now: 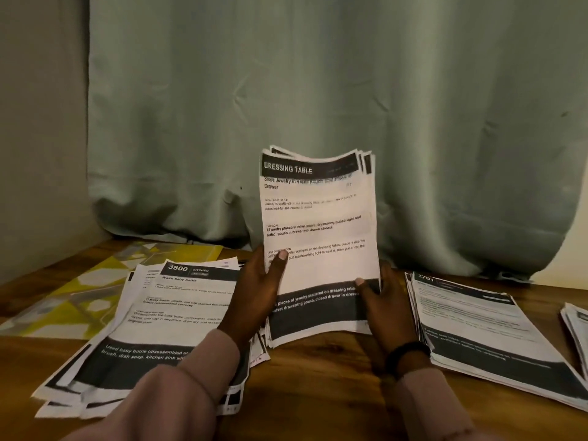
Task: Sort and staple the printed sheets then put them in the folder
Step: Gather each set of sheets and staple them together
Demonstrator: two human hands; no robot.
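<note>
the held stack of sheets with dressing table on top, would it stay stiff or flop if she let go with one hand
The held stack would probably flop: its top edge already curls, though the left hand and right hand both grip it. It looks light, a thin bundle. The sheets may also fan apart, since offset edges show at the top right corner.

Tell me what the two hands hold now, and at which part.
Both hold one upright stack of white printed sheets headed "Dressing Table": the left hand grips its left edge, the right hand its lower right edge.
</note>
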